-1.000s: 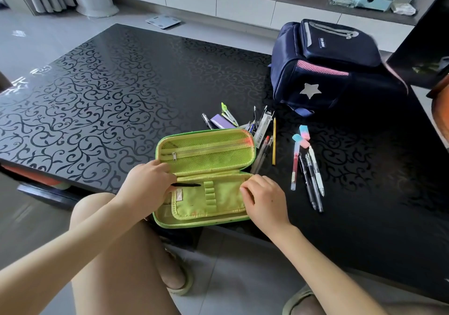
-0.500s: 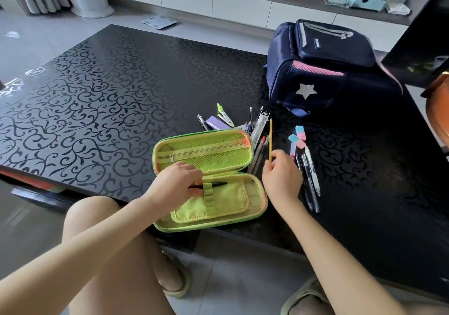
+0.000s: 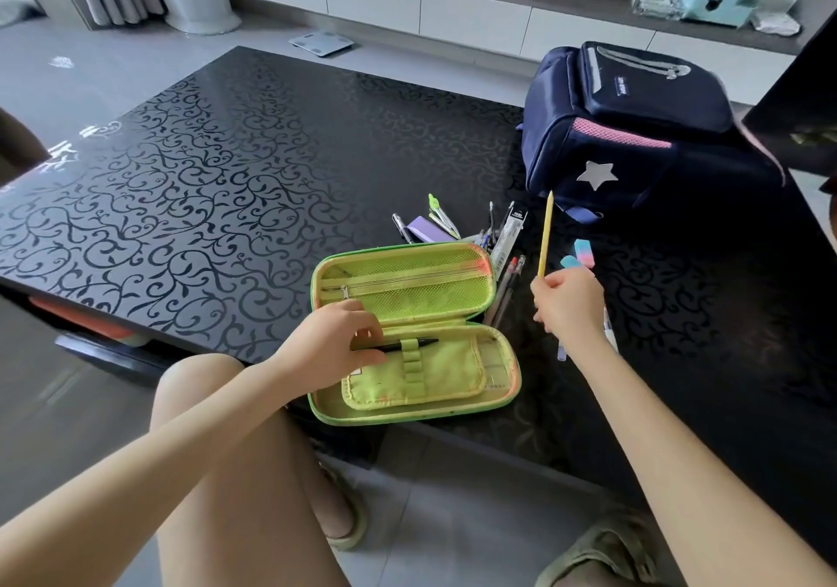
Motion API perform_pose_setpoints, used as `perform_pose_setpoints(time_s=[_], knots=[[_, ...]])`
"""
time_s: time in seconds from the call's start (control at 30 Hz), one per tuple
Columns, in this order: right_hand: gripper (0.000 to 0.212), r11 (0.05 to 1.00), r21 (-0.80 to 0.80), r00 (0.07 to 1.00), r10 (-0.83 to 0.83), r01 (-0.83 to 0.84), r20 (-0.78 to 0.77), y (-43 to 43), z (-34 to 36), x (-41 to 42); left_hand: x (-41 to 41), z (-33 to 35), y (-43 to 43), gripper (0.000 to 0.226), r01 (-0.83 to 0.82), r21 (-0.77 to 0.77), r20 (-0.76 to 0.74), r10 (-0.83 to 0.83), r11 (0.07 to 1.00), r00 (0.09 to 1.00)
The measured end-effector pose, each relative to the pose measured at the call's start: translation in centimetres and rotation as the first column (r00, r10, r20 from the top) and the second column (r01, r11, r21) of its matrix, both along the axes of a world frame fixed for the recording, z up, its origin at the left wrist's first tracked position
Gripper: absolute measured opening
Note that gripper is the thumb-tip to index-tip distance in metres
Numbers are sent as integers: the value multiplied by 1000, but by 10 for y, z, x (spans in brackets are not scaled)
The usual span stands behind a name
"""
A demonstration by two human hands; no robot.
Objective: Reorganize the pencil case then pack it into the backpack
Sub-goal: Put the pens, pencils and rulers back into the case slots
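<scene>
Fingers (image 3: 545, 286) of right hand (image 3: 568, 303) now pinching yellow pencil (image 3: 545, 233), tip up, lifted off table (image 3: 204, 179) right of centre. Half second ago we saw it lying flat in the pile. Left hand (image 3: 330, 346) fingers curled on black pen (image 3: 407, 344), which sits threaded through elastic loop of open pencil case (image 3: 435, 382), lower centre. We reckon pencil goes in next. Backpack (image 3: 634, 151) upper right, waiting.

Lime-green pencil case (image 3: 407, 292), black pen (image 3: 428, 341), yellow pencil (image 3: 545, 233), navy backpack (image 3: 643, 170) (silver star, pink mesh); glossy black bench (image 3: 226, 201) patterned with scrolling vines.
</scene>
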State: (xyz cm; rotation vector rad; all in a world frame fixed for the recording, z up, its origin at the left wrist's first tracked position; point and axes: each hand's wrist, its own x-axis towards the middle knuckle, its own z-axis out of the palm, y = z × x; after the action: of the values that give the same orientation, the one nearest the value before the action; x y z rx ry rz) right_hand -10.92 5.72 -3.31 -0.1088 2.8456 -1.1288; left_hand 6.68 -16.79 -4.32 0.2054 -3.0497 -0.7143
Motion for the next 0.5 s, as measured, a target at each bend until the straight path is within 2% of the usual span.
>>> perform_pose_setpoints(time_s=[0.03, 0.1, 0.17, 0.2, 0.27, 0.33, 0.47, 0.5], knots=[[24, 987, -158, 999, 26, -22, 22, 1, 8, 12, 1, 4, -1, 19, -16, 33, -18, 17, 999, 1000], [15, 890, -450, 984, 135, -67, 120, 2, 22, 42, 4, 15, -5, 15, -111, 110, -84, 121, 988, 989], [10, 787, -604, 934, 301, -128, 193, -2, 29, 74, 8, 29, -7, 24, -227, 249, -84, 255, 942, 963], [10, 750, -641, 900, 379, -162, 216, -7, 30, 91, 11, 37, -5, 27, -248, 343, -50, 282, 906, 958], [9, 691, -689, 830, 504, -220, 240, -23, 29, 120, 14, 52, 8, 21, -199, 526, 3, 232, 827, 973], [7, 651, -711, 777, 581, -267, 240, -39, 25, 142, 17, 59, 26, 14, -137, 612, -14, 184, 779, 983], [4, 626, -729, 740, 623, -278, 252, -46, 18, 153, 26, 58, 37, 13, -164, 772, -32, 294, 614, 955], [6, 649, -705, 756, 605, -286, 250, -41, 15, 149, 29, 55, 32, 12, -179, 751, -37, 311, 635, 950]])
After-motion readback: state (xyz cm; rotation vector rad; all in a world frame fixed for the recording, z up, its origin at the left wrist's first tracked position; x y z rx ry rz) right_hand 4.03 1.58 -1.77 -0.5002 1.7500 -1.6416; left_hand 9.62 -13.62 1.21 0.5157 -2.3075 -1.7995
